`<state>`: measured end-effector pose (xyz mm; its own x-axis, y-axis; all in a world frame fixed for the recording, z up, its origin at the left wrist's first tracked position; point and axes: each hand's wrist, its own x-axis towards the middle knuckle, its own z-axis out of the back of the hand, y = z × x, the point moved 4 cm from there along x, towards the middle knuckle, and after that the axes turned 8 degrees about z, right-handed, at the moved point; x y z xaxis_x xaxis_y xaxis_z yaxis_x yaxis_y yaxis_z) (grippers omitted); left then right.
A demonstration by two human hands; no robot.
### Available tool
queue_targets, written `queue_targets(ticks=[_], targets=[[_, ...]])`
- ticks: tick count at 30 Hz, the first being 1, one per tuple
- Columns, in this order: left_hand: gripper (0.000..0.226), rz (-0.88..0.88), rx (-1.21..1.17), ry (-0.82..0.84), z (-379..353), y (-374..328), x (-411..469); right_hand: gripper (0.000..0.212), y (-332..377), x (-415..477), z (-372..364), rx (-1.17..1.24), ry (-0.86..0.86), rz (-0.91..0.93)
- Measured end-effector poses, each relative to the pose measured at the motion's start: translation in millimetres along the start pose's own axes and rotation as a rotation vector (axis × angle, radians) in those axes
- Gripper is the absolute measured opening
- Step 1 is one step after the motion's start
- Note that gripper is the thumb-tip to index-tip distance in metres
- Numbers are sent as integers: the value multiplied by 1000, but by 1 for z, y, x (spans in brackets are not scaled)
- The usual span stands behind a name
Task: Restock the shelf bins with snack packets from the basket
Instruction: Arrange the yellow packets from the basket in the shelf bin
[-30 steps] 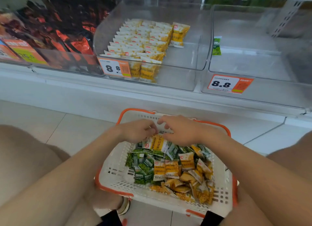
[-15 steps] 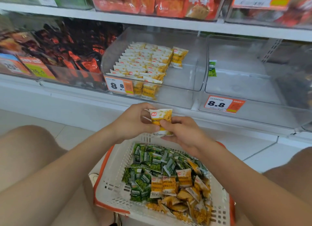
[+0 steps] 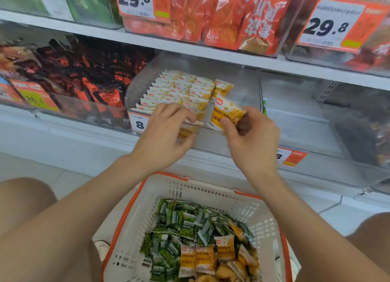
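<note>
Right grip (image 3: 251,138) pinches yellow packet (image 3: 226,111) at shelf bin (image 3: 247,92)

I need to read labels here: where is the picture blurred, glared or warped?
Head view: the 29.8 price tag reads clearly; the packet in the right hand is slightly smeared, its print partly legible; the clear bin wall shows soft reflections; the shelf edge bows slightly from the wide lens.

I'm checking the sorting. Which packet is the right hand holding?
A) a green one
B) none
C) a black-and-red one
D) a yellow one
D: the right hand pinches a yellow packet at the clear bin of matching packets.
</note>
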<state>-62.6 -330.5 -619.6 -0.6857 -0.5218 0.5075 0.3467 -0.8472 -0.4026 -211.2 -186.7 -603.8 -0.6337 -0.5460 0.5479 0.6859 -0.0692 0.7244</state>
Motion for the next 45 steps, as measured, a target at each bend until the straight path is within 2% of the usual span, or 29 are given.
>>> queue_targets(ticks=[3, 5, 8, 10, 13, 17, 22, 25, 27, 29, 34, 36, 38, 40, 42, 45], targets=[[58, -33, 247, 174, -13, 11, 10, 32, -1, 38, -14, -207, 5, -9], [66, -46, 351, 269, -22, 18, 13, 41, -13, 66, -34, -286, 66, -67], [67, -78, 449, 292, -27, 26, 17, 39, -41, 106, -70, -407, 188, -231], [65, -96, 490, 276, -27, 29, 19, 45, -58, 126, -89, -469, 238, -320], [65, -91, 516, 298, -31, 33, 22, 50, -81, 144, -108, -552, 308, -366], [67, -98, 548, 309, -33, 34, 21, 49, -103, 164, -120, -575, 290, -407], [69, -95, 549, 284, -35, 34, 21, 47, -114, 180, -131, -568, 263, -349], [69, -77, 539, 290, -36, 32, 23, 57, -114, 179, -135, -578, 252, -336], [70, -68, 548, 292, -37, 32, 24, 69, -111, 176, -132, -588, 195, -354], [71, -72, 556, 294, -37, 32, 23, 72, -111, 172, -126, -584, 118, -405], [69, -67, 582, 284, -37, 33, 22, 66, -110, 168, -121, -485, 205, -458], [68, -54, 594, 282, -37, 32, 21, 51, -107, 162, -119, -385, 259, -493], [66, -29, 584, 282, -36, 30, 20, 24, -95, 149, -114, -333, 361, -442], [63, 29, 547, 245, -35, 25, 17, 4, -79, 136, -104, -383, 459, -336], [57, 89, 512, 150, -32, 15, 12, 9, -60, 123, -94, -432, 454, -164], [41, 100, 466, -31, -25, -5, 0, 25, -30, 90, -71, -215, 242, 97]])
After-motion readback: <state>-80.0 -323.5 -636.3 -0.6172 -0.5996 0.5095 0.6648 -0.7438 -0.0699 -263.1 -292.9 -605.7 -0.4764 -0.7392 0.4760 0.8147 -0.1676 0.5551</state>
